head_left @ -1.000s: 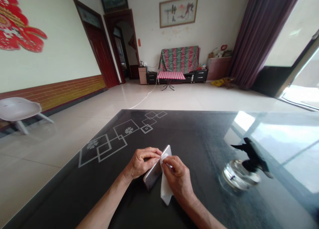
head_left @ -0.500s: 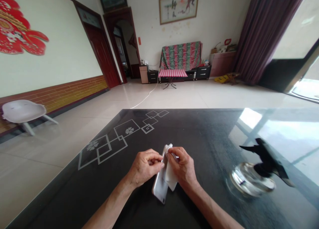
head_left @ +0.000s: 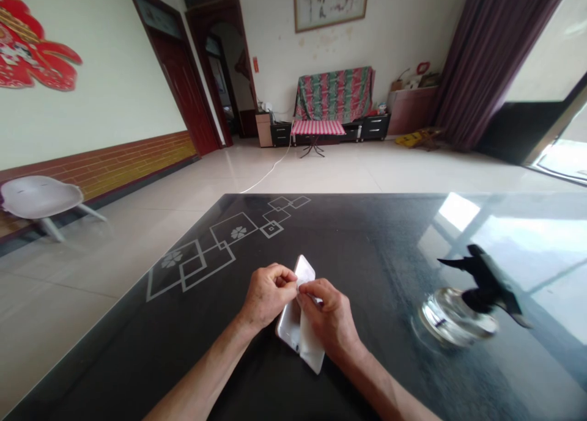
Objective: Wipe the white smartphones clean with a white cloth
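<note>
A smartphone [head_left: 288,326] in a pale silvery finish lies slanted on the black table, its far end showing beyond my fingers. My right hand [head_left: 331,314] is closed on a folded white tissue [head_left: 312,346], which hangs over the phone's right side toward me. On the phone's left, my left hand [head_left: 270,294] has its thumb and fingers pinched together at the tissue's upper end. Both sets of fingertips meet above the middle of the phone; the exact grip there is partly hidden.
A clear spray bottle [head_left: 456,317] with a black trigger head stands on the table [head_left: 367,244] to the right. Beyond the table are a white chair [head_left: 42,198] at left and a small table with a red-striped top [head_left: 318,128] near the far wall.
My right hand and the tissue have come toward me along the phone, baring its far end. My left fingertips now meet the tissue. The view has tilted slightly down.
</note>
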### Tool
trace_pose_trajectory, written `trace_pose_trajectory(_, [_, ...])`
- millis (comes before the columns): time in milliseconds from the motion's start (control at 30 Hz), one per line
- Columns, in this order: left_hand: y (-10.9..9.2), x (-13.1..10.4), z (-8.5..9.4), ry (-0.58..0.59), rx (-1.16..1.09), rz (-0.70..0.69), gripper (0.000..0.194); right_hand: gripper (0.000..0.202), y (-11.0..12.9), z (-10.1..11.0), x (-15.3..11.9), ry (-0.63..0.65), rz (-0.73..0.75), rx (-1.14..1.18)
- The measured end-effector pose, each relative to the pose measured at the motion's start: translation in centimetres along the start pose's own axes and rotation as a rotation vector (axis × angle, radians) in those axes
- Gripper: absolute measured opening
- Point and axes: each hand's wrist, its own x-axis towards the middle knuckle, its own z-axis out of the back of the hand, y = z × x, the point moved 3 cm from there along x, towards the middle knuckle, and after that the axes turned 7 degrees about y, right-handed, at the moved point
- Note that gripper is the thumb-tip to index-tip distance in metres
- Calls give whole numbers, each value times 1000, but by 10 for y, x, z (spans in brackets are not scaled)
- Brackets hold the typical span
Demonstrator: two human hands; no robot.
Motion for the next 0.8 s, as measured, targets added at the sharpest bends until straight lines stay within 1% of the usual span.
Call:
trace_pose_trajectory(67, [4,2,2,-13,3,32,14,13,8,-6,-10,31,6,26])
trace_pose_trajectory(133, [6,3,3,-24,8,45,15,14,18,-13,-19,76,48,37])
trace_pose_trajectory(233, [7,4,2,-20,11,41,15,19,34,-23,-32,184,110,1])
trace_pose_trajectory(333, [7,5,2,-15,-1,62,15,22,44,-30,-42,304,147,-94])
trace_pose_trajectory(400, [9,5,3,-10,-24,85,14,23,43,-29,-43,361,161,-164])
trace_pose_trajectory(467, [10,6,3,-7,-49,100,15,24,38,-25,-38,383,154,-229])
trace_pose_trajectory(600, [15,6,3,-18,-64,95,15,28,25,-13,-22,323,105,-346])
trace_pose_trajectory(667, [16,6,3,-25,-70,97,15,27,25,-12,-21,317,106,-378])
trace_pose_trajectory(800, [18,7,2,-18,-84,131,15,23,35,-24,-37,447,157,-396])
